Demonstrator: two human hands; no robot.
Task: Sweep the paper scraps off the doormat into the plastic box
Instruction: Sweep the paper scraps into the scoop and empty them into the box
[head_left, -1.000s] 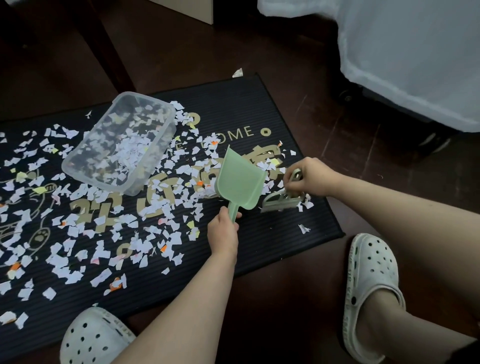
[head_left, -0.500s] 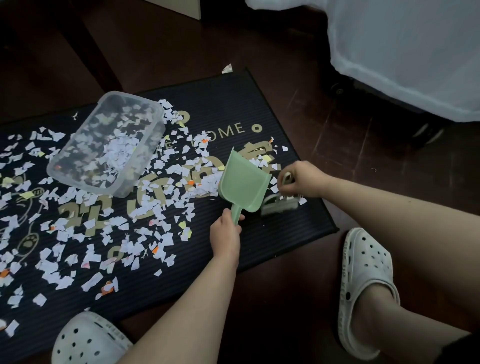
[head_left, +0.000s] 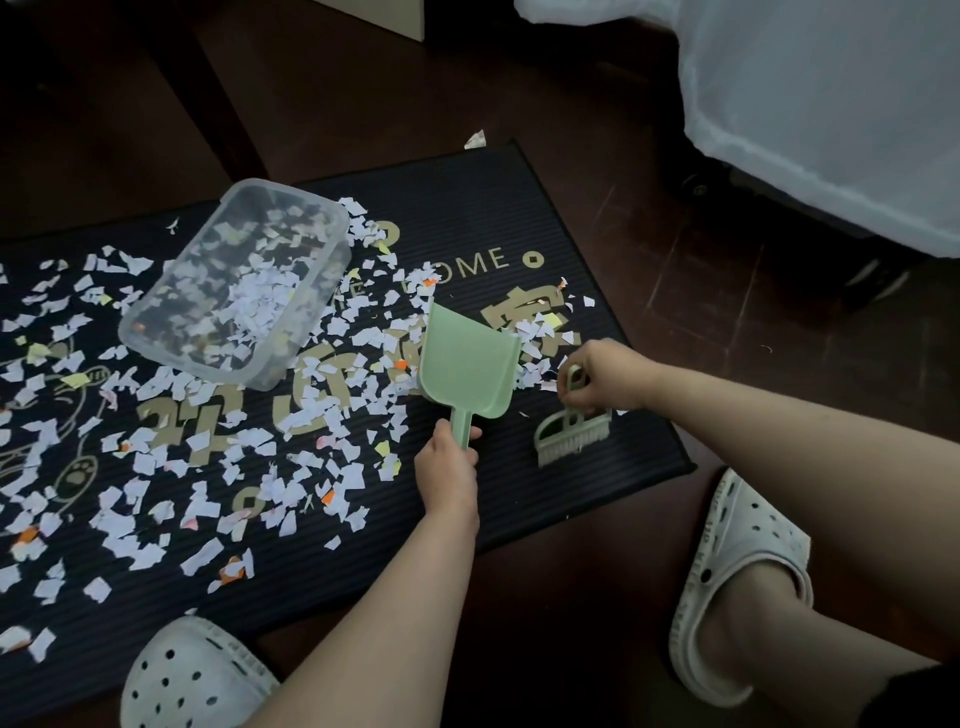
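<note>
Mid-sweep: left hand (head_left: 448, 470) grips the green dustpan (head_left: 470, 364) handle, right hand (head_left: 605, 375) pinches the little brush (head_left: 571, 431). Paper scraps (head_left: 291, 457) cover the doormat (head_left: 519, 218); plastic box (head_left: 236, 283) sits on it, partly filled. Next, probably brush scraps into the pan.

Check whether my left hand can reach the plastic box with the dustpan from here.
Probably yes. The left hand grips the dustpan just right of the plastic box, with only loose paper scraps lying between them.
</note>
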